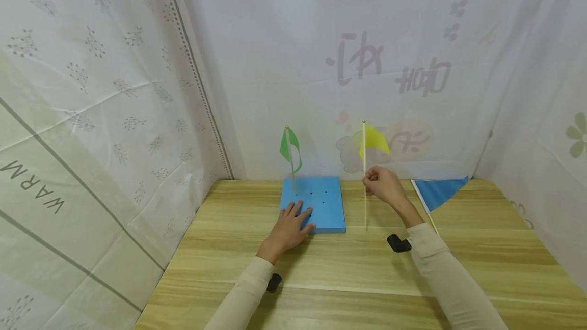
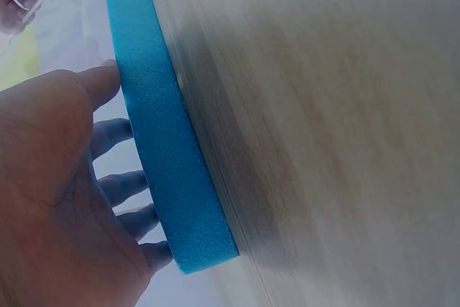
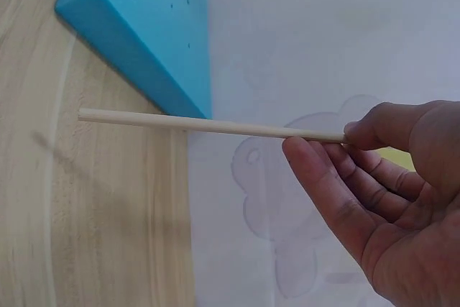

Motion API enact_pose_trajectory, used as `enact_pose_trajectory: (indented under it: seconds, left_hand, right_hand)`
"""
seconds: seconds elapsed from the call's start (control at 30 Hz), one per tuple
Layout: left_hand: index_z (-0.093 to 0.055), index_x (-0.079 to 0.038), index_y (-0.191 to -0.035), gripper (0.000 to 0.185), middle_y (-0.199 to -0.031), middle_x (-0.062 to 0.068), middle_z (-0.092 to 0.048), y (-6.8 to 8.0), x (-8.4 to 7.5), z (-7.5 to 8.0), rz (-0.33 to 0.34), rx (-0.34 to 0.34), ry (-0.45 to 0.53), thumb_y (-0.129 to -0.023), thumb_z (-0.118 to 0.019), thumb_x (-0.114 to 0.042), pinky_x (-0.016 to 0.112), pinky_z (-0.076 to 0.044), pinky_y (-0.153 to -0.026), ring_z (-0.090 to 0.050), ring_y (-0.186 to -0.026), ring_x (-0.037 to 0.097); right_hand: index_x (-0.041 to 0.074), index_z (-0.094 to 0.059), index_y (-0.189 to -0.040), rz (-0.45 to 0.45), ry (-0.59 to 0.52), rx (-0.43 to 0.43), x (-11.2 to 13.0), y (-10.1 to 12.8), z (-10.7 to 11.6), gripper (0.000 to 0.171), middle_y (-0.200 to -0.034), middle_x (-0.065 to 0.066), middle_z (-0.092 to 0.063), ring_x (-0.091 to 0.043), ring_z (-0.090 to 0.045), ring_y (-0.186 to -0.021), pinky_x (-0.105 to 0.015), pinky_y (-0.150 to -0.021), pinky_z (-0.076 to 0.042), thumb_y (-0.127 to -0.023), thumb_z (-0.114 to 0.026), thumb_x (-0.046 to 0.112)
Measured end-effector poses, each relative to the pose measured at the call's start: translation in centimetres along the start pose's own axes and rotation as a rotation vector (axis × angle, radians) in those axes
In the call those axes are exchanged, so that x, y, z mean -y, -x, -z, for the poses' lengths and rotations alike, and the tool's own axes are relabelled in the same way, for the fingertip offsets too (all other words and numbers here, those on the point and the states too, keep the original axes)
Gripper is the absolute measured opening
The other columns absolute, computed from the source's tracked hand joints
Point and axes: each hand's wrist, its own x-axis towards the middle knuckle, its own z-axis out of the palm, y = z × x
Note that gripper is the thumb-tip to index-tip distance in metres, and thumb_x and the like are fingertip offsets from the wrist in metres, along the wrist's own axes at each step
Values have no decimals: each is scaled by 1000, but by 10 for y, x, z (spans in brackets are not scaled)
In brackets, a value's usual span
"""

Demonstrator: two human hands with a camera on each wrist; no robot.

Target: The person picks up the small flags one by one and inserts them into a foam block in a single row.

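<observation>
A blue foam block [image 1: 316, 202] with several small holes lies flat on the wooden table [image 1: 348, 269]. A green flag [image 1: 290, 149] stands upright in its far left corner. My left hand [image 1: 291, 225] rests flat on the block's near left part, fingers spread; in the left wrist view the fingers [image 2: 115, 185] lie over the top of the block [image 2: 165, 149]. My right hand [image 1: 382, 183] pinches the thin wooden stick [image 3: 208, 126] of a yellow flag [image 1: 375, 140], held upright just right of the block, its lower end near the tabletop.
A blue flag [image 1: 437, 191] lies on the table to the right of my right hand. White printed sheets wall in the table on the left, back and right. Bare wood stretches in front of the block.
</observation>
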Motion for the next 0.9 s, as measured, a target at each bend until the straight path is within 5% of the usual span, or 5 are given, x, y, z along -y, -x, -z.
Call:
enact_pose_trajectory:
  seconds: [0.1,0.47,0.9]
  left_hand:
    - [-45,-15,-164,61,-175,20,-28,-1,0,0,1,5,-1,-112,-54,-45,67,-22,-130,-22,-163,47]
    - [-45,-16,-164,62,-175,20,-28,-2,0,1,8,16,-18,-111,-55,-45,67,-22,-131,-22,-163,47]
    - [-44,-16,-165,62,-175,20,-26,-2,0,0,8,19,-15,-111,-55,-45,67,-20,-131,-20,-163,47]
  right_hand:
    - [-5,-65,-113,8,3,0,3,-1,0,23,-105,-25,-74,-22,-79,-76,-35,-72,-67,-108,-60,17]
    - [-5,-65,-115,21,-27,9,16,-9,-8,23,-109,-26,-73,-42,-79,-93,-32,-72,-67,-108,-60,16]
    - [-3,-66,-109,36,-68,0,34,-22,-22,17,-106,-23,-72,-32,-79,-86,-32,-71,-67,-107,-63,13]
